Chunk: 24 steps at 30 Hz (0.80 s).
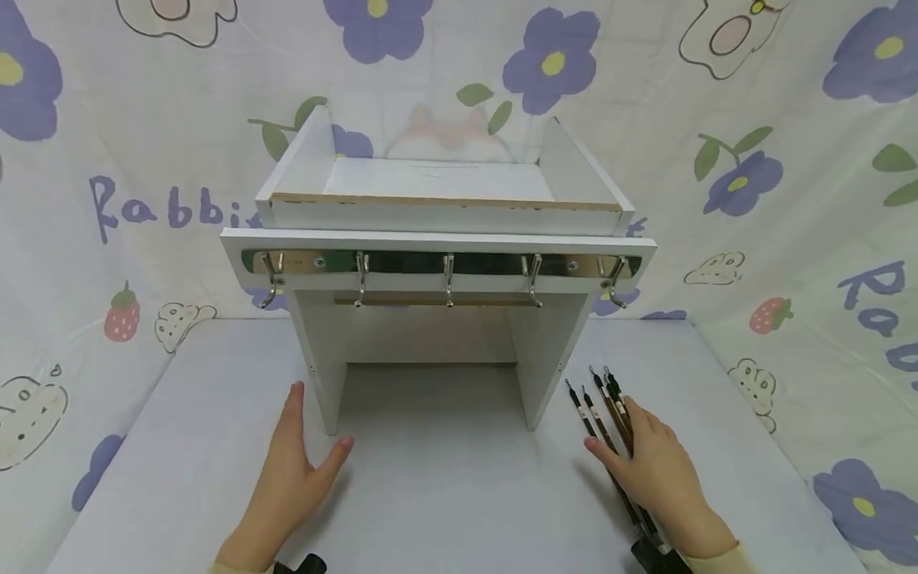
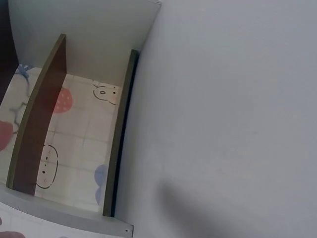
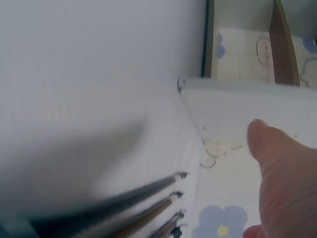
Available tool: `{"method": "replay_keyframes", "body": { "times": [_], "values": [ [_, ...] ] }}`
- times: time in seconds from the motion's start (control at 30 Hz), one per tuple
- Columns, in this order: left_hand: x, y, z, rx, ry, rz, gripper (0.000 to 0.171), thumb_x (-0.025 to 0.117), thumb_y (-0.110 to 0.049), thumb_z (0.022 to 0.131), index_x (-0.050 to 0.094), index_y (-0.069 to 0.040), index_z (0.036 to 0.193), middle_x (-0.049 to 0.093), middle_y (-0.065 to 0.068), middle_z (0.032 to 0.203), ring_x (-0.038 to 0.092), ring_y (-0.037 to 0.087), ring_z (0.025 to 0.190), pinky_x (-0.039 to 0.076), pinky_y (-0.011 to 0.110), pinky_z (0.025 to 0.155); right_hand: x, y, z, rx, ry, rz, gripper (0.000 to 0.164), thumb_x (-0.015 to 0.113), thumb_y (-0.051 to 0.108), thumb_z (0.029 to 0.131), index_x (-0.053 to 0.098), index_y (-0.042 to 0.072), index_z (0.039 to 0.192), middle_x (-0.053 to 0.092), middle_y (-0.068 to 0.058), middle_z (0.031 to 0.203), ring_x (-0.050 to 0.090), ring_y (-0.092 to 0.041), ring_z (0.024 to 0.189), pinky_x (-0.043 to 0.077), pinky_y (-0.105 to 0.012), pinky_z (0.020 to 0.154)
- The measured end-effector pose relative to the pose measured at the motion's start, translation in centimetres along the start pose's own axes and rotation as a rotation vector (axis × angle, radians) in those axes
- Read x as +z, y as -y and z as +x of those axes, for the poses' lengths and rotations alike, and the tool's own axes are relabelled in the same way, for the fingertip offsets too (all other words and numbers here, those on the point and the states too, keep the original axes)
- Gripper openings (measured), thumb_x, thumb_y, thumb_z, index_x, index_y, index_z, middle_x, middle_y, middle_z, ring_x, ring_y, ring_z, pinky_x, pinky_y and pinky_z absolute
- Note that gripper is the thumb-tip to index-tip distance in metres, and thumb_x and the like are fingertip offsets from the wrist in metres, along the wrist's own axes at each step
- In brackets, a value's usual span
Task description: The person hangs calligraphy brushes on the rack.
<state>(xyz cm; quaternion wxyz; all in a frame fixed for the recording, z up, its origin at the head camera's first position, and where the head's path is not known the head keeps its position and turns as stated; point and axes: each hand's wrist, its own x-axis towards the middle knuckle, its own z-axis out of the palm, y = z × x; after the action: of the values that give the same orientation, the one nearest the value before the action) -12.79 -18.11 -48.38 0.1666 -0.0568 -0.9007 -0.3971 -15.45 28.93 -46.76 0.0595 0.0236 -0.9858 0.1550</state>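
A small white shelf with a metal hook rail (image 1: 448, 261) stands on the white table in the head view. My left hand (image 1: 290, 478) hovers near its left side panel, thumb spread from the straight fingers and nothing held. Several slim brushes (image 1: 594, 414) with dark hanging loops lie to the right of the shelf. Over them is my right hand (image 1: 660, 470), its fingers relaxed and its thumb stretched toward the left. In the right wrist view the thumb (image 3: 282, 168) is apart from the brush ends (image 3: 173, 196). The brushes' lower ends are partly hidden by the wrist camera.
The shelf has an open top tray (image 1: 437, 179) and side panels (image 1: 548, 351) with an open space between them. Several hooks stick out toward me. A patterned cloth (image 1: 753, 263) hangs behind and beside the white table (image 1: 430, 494).
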Motion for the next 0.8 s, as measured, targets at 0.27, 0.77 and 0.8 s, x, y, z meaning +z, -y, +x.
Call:
{"method": "replay_keyframes", "body": {
  "times": [0.27,0.77,0.8],
  "values": [
    [-0.2,-0.2,1.1,-0.035,-0.001,-0.145,0.096,0.07,-0.036,0.089,0.006,-0.016,0.156,0.018,0.011,0.159,0.025,0.033,0.142,0.027,0.052,0.109,-0.9,-2.1,0.3,0.077,0.064,0.038,0.101,0.058,0.069,0.083,0.03,-0.003,0.147,0.044,-0.035,0.135,0.051,-0.053,0.11,0.047,-0.062,0.073],
    [-1.9,-4.8,3.0,-0.003,-0.01,-0.35,0.081,0.068,-0.012,0.091,0.017,-0.004,0.154,0.026,0.015,0.155,0.031,0.031,0.139,0.031,0.048,0.107,-1.1,-7.8,1.5,0.39,0.25,0.583,0.099,0.053,0.068,0.086,0.031,-0.009,0.143,0.045,-0.032,0.135,0.055,-0.04,0.115,0.051,-0.044,0.089],
    [-1.9,-4.8,3.2,-0.004,-0.016,-0.371,0.078,0.067,-0.012,0.092,0.019,-0.004,0.153,0.029,0.016,0.154,0.033,0.032,0.138,0.032,0.049,0.106,-1.1,-8.0,1.5,0.406,0.265,0.603,0.099,0.054,0.068,0.085,0.031,-0.01,0.143,0.045,-0.032,0.135,0.055,-0.04,0.115,0.05,-0.043,0.09]
  ]
}}
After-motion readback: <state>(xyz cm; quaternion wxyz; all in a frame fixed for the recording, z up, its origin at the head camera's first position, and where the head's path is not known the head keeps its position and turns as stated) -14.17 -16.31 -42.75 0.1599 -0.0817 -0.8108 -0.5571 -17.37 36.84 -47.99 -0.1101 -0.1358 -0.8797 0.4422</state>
